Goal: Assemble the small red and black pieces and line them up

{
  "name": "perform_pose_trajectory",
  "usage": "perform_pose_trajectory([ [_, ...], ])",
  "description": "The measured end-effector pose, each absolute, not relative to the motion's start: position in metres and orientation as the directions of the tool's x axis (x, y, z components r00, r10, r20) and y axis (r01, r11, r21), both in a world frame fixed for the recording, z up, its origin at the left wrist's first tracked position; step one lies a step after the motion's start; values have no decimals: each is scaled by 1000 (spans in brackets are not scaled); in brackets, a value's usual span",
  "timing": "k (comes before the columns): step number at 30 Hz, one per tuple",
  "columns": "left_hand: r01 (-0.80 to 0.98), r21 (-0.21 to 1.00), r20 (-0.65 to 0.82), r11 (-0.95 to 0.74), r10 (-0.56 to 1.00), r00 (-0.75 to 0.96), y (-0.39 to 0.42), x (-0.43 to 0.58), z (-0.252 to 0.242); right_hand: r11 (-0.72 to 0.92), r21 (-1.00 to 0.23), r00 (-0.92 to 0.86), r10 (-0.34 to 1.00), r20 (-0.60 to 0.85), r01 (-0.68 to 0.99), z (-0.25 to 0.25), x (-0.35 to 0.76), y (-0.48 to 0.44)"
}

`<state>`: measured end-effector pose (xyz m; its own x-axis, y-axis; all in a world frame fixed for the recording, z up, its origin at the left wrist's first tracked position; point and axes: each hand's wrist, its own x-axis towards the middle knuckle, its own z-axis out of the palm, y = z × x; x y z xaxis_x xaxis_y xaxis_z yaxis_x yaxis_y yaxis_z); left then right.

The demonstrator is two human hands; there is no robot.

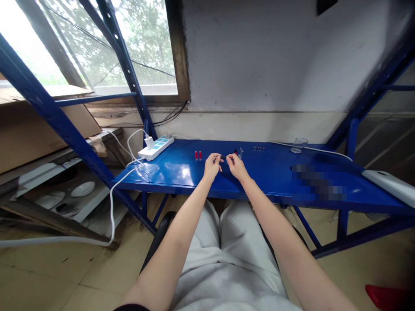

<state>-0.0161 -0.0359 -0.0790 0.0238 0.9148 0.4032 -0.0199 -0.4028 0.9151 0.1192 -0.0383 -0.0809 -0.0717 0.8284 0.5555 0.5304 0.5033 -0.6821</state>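
Note:
Over the middle of the blue table [168, 172], my left hand [212, 166] and my right hand [236, 166] face each other, a short gap apart. A small thin dark object [223, 157] spans between their fingertips, pinched at both ends. Two small red cylinders [198, 155] stand side by side just left of my left hand. Behind my right hand are a small red and black piece [235, 152] and a clear bluish piece [240, 152], both partly hidden. Several tiny metallic pieces [258, 148] lie farther right.
A white power strip [156, 147] with a plug and cable lies at the table's back left. At the back right stands a clear glass [298, 145]. A blurred dark patch [317, 182] and a white device [391, 186] are on the right.

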Motion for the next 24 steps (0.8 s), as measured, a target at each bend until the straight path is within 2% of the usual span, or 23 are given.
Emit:
perform_pose_trajectory([
  [8,-44,936,351,-349,935,41,-36,-16,-78,504,-689,-70,830,554,520,-78,119,-40],
  [18,-100,964,249,-246,968,18,-36,-16,-73,541,-638,-50,782,621,547,-71,117,-47],
  [24,-154,959,244,-237,969,31,-37,-17,-72,568,-604,-58,754,655,560,-75,119,-43],
])
